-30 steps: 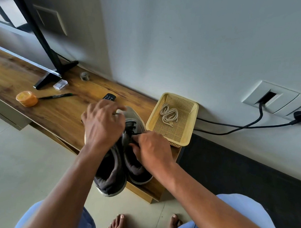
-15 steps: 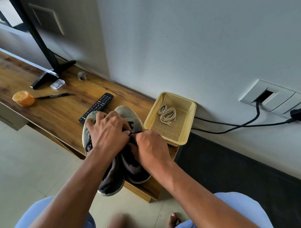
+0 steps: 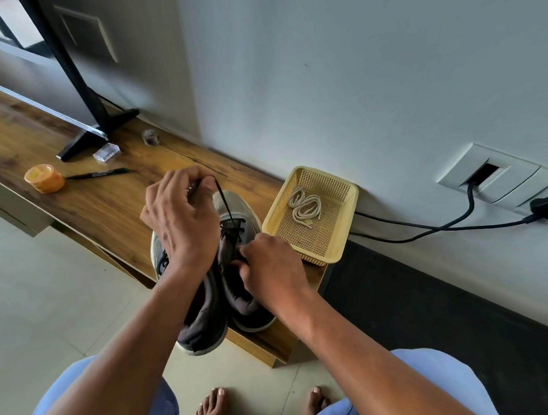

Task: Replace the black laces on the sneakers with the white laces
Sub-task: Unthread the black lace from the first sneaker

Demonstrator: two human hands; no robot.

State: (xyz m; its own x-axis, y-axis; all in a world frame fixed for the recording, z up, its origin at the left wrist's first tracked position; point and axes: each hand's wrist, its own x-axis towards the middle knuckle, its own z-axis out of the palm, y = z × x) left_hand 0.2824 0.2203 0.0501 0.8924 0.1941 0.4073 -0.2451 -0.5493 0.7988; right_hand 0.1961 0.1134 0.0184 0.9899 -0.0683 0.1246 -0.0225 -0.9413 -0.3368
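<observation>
Pair of grey fabric sneakers (image 3: 233, 277) on long wooden bench (image 3: 89, 207), heels overhanging near edge. Left hand (image 3: 180, 218) pinches thin black lace (image 3: 227, 210), drawn taut, likely unthreading; right hand (image 3: 272, 266) grips sneaker tongue, steadying. Right of sneakers, yellow perforated plastic basket (image 3: 348, 216) holds coiled white laces (image 3: 304, 205).

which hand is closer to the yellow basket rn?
Right. The right hand sits on the right sneaker just beside the yellow basket; the left hand, pulling a black lace, is farther off across the sneakers.
</observation>
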